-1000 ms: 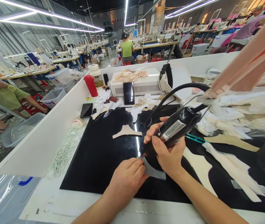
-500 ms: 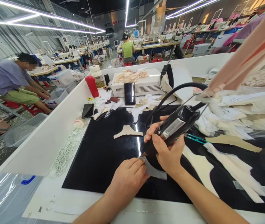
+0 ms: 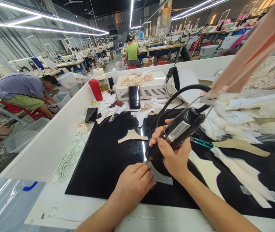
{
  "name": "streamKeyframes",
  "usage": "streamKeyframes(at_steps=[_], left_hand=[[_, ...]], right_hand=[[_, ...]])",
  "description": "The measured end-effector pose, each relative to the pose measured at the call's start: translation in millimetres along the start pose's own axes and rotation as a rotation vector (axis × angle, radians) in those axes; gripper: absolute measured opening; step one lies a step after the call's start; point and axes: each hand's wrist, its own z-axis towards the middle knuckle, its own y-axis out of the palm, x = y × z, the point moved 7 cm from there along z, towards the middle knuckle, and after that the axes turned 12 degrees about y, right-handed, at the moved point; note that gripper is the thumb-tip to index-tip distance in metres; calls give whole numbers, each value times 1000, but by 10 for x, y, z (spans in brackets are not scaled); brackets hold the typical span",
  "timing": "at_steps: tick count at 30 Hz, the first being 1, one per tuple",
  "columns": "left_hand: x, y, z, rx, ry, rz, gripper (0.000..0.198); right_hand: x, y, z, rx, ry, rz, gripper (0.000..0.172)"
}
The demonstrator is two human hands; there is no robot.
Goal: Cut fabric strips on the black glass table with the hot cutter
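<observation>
My right hand (image 3: 173,154) is wrapped round a black corded handheld tool (image 3: 179,130) with a silver plate on its side. The tool tilts, its tip pointing down and left to the end of a curved, translucent grey piece of material (image 3: 161,177). My left hand (image 3: 137,177) presses that end against the black mat (image 3: 96,164), fingers bent and together just below the tip. Fingers partly hide the contact point. Farther back lies a small cream cut piece (image 3: 133,136). Right of my right hand are a larger cream piece (image 3: 207,170) and teal tweezers (image 3: 201,142).
A white vented box (image 3: 141,88), a phone (image 3: 134,97) and a red cup (image 3: 95,90) stand along the back. Pale green cord (image 3: 67,166) lies left, bagged fabric pieces (image 3: 244,112) right. The tool's black cable (image 3: 173,96) arches behind it. A co-worker (image 3: 21,88) bends over bins.
Both hands, the tool and the grey piece stay almost in place. At the left, the co-worker has bent lower and shifted right over the bins.
</observation>
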Motion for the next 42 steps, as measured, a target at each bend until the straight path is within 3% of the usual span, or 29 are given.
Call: streamKeyframes(at_steps=[15, 29, 35, 42], left_hand=[[-21, -87, 15, -48, 12, -12, 24], [-23, -112, 45, -94, 43, 42, 29], [157, -121, 150, -63, 164, 39, 30], [281, 47, 254, -86, 195, -4, 33]], right_hand=[[-385, -590, -309, -18, 20, -64, 43], [-353, -569, -353, 18, 29, -57, 46], [-343, -534, -334, 14, 32, -43, 47], [-317, -578, -336, 54, 37, -31, 48]])
